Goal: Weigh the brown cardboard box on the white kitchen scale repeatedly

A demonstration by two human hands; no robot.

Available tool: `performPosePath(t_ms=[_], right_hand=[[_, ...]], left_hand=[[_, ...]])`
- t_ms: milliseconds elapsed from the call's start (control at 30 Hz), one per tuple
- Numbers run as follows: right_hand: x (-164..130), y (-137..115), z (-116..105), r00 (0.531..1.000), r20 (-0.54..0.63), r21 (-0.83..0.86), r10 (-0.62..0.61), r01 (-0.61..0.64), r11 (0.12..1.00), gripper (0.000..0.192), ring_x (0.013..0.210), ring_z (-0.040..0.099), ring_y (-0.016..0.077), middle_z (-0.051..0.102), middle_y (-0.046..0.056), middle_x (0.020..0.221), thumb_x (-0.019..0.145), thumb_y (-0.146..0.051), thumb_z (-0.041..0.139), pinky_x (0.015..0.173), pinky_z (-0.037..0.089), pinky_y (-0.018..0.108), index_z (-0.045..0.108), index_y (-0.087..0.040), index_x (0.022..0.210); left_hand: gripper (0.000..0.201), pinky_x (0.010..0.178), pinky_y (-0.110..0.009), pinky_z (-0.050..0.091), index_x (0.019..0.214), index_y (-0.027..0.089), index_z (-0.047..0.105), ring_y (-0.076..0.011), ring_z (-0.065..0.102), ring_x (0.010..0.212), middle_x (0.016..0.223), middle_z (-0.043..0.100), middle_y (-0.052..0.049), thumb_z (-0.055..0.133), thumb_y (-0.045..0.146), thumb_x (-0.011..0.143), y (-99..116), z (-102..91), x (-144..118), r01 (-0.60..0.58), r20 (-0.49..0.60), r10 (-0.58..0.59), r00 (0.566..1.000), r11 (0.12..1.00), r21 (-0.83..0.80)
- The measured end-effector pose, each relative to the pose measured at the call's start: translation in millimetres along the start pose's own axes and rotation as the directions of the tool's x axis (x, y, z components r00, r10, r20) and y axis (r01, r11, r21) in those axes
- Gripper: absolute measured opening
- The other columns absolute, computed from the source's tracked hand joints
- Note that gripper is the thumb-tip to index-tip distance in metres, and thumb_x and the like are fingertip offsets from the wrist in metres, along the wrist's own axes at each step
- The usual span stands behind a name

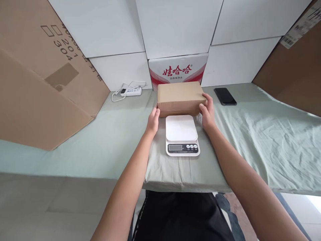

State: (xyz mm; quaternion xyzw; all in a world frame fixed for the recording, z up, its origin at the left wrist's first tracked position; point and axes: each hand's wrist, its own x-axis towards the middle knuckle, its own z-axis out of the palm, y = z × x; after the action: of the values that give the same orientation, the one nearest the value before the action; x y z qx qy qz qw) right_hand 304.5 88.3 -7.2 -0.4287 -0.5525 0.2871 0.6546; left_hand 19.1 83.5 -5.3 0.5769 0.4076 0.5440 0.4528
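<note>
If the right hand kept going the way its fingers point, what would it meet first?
Nothing new: the right hand already grips the cardboard box at its right end. Pushed on, box and hand would probably reach the red-and-white carton right behind, though the gap is unclear.

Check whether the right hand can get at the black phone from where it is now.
Probably yes. The right hand rests on the right end of the brown box, and the black phone lies flat just to its right on the green cloth, with nothing between them. It would have to let go of the box.
</note>
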Motion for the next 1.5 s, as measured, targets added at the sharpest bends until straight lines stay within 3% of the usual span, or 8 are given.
performPosePath(t_ms=[200, 433, 600, 700, 1000, 1100, 1267, 1500], right_hand=[[4.5, 8.1, -1.9, 0.998, 0.043, -0.031, -0.051, 0.052, 0.998, 0.088, 0.152, 0.061, 0.0368, 0.064, 0.012, 0.163, 0.087, -0.081, 0.07, 0.134, 0.047, 0.065, 0.047, -0.033, 0.157], [8.3, 11.0, -26.3, 1.0, -0.008, -0.089, 0.028, -0.029, 0.996, 0.096, 0.175, 0.04, 0.0362, 0.043, 0.007, 0.186, 0.089, -0.086, 0.066, 0.138, 0.042, 0.068, 0.037, -0.042, 0.17], [1.7, 5.1, -19.8, 0.992, 0.078, -0.053, 0.095, -0.091, 0.994, 0.096, 0.16, 0.058, 0.0363, 0.058, 0.009, 0.176, 0.092, -0.082, 0.066, 0.134, 0.049, 0.066, 0.036, -0.04, 0.174], [-1.0, 1.6, -14.1, 0.993, 0.1, -0.062, 0.068, -0.062, 0.996, 0.09, 0.165, 0.052, 0.035, 0.051, 0.004, 0.183, 0.095, -0.077, 0.065, 0.137, 0.048, 0.062, 0.038, -0.041, 0.173], [2.1, -9.0, -7.9, 0.988, 0.148, -0.024, -0.035, 0.039, 0.999, 0.094, 0.178, 0.036, 0.0347, 0.041, -0.002, 0.189, 0.092, -0.075, 0.067, 0.149, 0.028, 0.065, 0.032, -0.047, 0.174], [-2.4, -30.6, -12.0, 0.981, 0.137, -0.063, -0.138, 0.147, 0.987, 0.092, 0.178, 0.036, 0.0369, 0.038, -0.003, 0.19, 0.095, -0.077, 0.066, 0.149, 0.028, 0.067, 0.03, -0.051, 0.176], [-39.9, -62.2, -32.3, 0.959, 0.159, -0.169, -0.233, 0.259, 0.951, 0.091, 0.171, 0.046, 0.0414, 0.039, 0.0, 0.188, 0.099, -0.078, 0.064, 0.138, 0.046, 0.07, 0.025, -0.056, 0.178], [-93.3, -38.1, -45.6, 0.923, 0.145, -0.304, -0.357, 0.385, 0.871, 0.103, 0.163, 0.049, 0.0456, 0.039, 0.012, 0.181, 0.091, -0.083, 0.069, 0.13, 0.05, 0.07, 0.03, -0.043, 0.178]], left_hand=[[0.09, 0.145, -0.049, 0.037, 0.167, 0.026, 0.057, -0.0326, 0.047, 0.174, 0.182, 0.055, -0.01, 0.054, 0.086, 0.101, -1.9, 2.0, 1.7, 0.008, -0.014, -0.008, 1.0, 0.999, 0.033], [0.096, 0.15, -0.044, 0.024, 0.178, 0.023, 0.041, -0.0276, 0.025, 0.183, 0.194, 0.032, -0.01, 0.054, 0.082, 0.103, -9.4, -10.8, 9.4, 0.045, -0.212, -0.036, 0.977, 0.998, 0.04], [0.085, 0.147, -0.052, 0.033, 0.168, 0.022, 0.056, -0.0329, 0.041, 0.177, 0.184, 0.052, -0.012, 0.053, 0.079, 0.105, -10.3, -7.1, 8.4, 0.079, -0.08, -0.076, 0.994, 0.997, 0.026], [0.083, 0.145, -0.054, 0.036, 0.163, 0.022, 0.062, -0.035, 0.048, 0.173, 0.178, 0.06, -0.013, 0.053, 0.08, 0.104, -9.0, -4.8, 6.6, 0.091, 0.001, -0.091, 0.996, 0.996, 0.024], [0.085, 0.143, -0.053, 0.039, 0.161, 0.026, 0.064, -0.0357, 0.051, 0.171, 0.172, 0.066, -0.012, 0.049, 0.086, 0.103, 5.9, -1.1, 2.8, -0.018, -0.009, 0.019, 1.0, 0.998, 0.066], [0.094, 0.141, -0.053, 0.042, 0.167, 0.024, 0.057, -0.0388, 0.051, 0.17, 0.171, 0.066, -0.015, 0.046, 0.091, 0.101, 31.1, -4.5, -12.9, -0.111, 0.038, 0.106, 0.994, 0.98, 0.165], [0.093, 0.144, -0.052, 0.038, 0.173, 0.024, 0.051, -0.0391, 0.045, 0.174, 0.18, 0.057, -0.015, 0.049, 0.086, 0.104, 64.7, -22.5, -67.7, -0.17, 0.175, 0.14, 0.975, 0.97, 0.175], [0.096, 0.142, -0.054, 0.044, 0.173, 0.025, 0.053, -0.0408, 0.047, 0.173, 0.181, 0.055, -0.014, 0.053, 0.088, 0.101, 54.0, -31.3, -112.1, -0.13, 0.12, 0.118, 0.986, 0.987, 0.096]])
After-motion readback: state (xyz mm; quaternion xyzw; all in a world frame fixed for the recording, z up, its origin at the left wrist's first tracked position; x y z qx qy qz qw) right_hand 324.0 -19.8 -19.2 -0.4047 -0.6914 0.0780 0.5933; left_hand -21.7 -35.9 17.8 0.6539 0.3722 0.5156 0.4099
